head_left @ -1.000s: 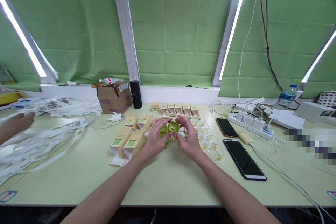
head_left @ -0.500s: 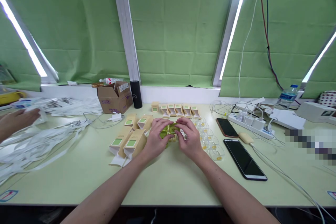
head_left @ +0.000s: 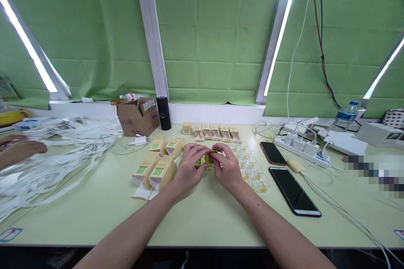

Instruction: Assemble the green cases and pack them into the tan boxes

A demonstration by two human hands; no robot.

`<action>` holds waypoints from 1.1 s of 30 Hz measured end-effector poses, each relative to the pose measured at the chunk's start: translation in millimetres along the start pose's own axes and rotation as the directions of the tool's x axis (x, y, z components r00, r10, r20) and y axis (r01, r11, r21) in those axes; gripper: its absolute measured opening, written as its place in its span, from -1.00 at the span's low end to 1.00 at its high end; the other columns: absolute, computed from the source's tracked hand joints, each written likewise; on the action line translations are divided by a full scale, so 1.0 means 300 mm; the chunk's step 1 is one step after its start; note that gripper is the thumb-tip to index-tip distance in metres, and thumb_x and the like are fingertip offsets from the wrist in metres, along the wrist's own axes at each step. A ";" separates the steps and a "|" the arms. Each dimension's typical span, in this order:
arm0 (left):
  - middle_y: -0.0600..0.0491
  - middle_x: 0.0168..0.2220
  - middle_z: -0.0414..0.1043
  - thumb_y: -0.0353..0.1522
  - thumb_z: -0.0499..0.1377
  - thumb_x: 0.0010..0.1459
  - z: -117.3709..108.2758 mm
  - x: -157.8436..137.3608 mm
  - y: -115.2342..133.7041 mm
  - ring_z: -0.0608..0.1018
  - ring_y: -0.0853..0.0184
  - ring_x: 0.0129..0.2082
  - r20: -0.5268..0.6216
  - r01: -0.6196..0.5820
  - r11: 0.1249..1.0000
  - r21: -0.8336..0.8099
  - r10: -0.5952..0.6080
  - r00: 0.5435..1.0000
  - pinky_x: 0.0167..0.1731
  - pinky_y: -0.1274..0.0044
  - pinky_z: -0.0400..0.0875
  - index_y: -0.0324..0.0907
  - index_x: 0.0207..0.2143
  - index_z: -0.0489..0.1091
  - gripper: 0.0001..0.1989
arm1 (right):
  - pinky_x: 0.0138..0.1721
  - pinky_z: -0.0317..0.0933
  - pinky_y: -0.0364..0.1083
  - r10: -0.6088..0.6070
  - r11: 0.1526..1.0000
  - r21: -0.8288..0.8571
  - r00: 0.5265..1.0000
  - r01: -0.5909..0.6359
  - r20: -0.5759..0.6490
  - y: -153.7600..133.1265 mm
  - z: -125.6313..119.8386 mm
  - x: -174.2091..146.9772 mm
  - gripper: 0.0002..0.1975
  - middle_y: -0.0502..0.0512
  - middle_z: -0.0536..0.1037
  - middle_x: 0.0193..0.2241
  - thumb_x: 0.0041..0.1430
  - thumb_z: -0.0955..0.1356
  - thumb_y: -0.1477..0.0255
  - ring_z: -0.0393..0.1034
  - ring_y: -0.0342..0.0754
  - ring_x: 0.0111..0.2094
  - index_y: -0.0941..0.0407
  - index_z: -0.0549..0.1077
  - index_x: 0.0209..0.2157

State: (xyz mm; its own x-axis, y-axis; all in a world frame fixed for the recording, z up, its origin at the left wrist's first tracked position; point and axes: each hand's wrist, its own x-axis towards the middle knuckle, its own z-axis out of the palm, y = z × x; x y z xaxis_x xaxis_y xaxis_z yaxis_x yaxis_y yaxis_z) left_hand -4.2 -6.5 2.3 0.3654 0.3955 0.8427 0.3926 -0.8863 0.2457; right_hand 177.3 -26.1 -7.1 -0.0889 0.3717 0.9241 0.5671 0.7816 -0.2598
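Both my hands meet over the middle of the table. My left hand [head_left: 191, 164] is closed on the left side of a small shiny yellow-green packet [head_left: 203, 160], its thumb along the lower edge. My right hand [head_left: 227, 167] pinches the packet's right end between thumb and fingers. Much of the packet is hidden by the fingers, and its contents do not show. Just left of my left hand lie several open tan boxes [head_left: 163, 171] with green labels. Several clear plastic cups [head_left: 259, 184], each with a small yellow spot, stand right of my right hand.
A row of small tan boxes [head_left: 214, 132] stands farther back. Two phones [head_left: 294, 191] and a power strip [head_left: 304, 149] with cables lie to the right. At left, another person's hands [head_left: 22, 151] are over white straps [head_left: 63, 168]. A cardboard box [head_left: 138, 119] stands behind.
My fingers have shifted on the yellow-green packet, which now looks bunched and more covered. The other person's hands at left have moved lower and closer together.
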 end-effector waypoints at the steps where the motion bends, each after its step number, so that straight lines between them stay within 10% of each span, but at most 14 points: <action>1: -0.04 0.04 0.54 -0.50 0.28 0.27 0.000 0.000 0.000 0.39 0.09 0.12 0.000 -0.002 1.000 0.001 0.002 1.000 0.12 0.16 0.47 -0.02 0.19 0.45 -0.53 | -0.09 0.53 0.06 0.000 1.000 -0.016 1.000 0.000 -0.001 0.000 0.000 0.001 -0.67 0.23 0.50 -0.05 0.30 0.28 0.68 0.49 0.05 -0.07 0.06 0.61 -0.13; 33: -0.07 0.04 0.54 -0.50 0.24 0.27 -0.007 0.008 0.019 0.46 0.10 0.08 -0.027 0.046 0.998 0.035 -0.045 0.999 0.09 0.16 0.51 -0.07 0.14 0.48 -0.60 | -0.31 0.06 0.04 -0.263 0.911 -0.324 0.965 0.254 0.017 -0.014 -0.024 0.025 -0.76 0.03 0.36 -0.52 0.38 0.30 0.59 0.21 0.01 -0.41 0.04 0.48 -0.34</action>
State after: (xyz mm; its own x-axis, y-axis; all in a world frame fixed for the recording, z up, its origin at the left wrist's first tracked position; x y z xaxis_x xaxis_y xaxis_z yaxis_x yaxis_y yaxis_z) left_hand -2.9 -11.2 6.8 0.3245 0.4287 0.8432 0.4383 -0.8581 0.2676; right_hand 180.2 -30.1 3.1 -0.2488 0.1619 0.9549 0.7593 0.6446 0.0886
